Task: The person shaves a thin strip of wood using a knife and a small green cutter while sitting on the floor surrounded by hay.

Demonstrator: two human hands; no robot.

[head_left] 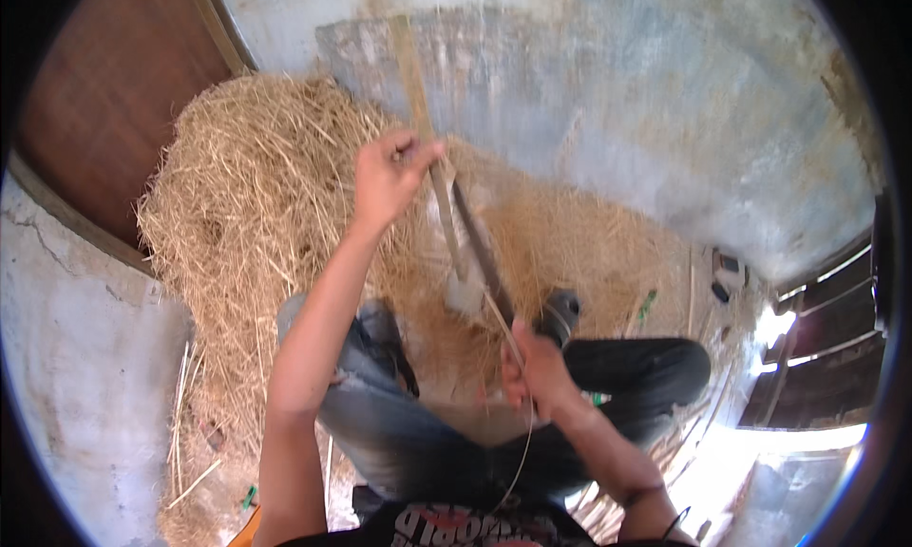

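My left hand (391, 179) is raised ahead of me, pinching a long, flat bamboo strip (413, 82). The strip rises past the fingers toward the wall, and its lower part slants down in front of the straw. My right hand (540, 368) is closed around the handle of a long, dark-bladed knife (483, 248). The blade points up and left, its tip close beside the strip just below my left fingers. A thin pale sliver (524, 452) trails from my right hand down to my lap. The handle is mostly hidden by my fingers.
A big heap of straw-like shavings (252, 167) stands at the left, with more shavings (608, 238) spread ahead. A stained wall (646, 101) closes off the far side. My bent legs (399, 433) frame the work spot. Long thin sticks (608, 514) lie at the lower right.
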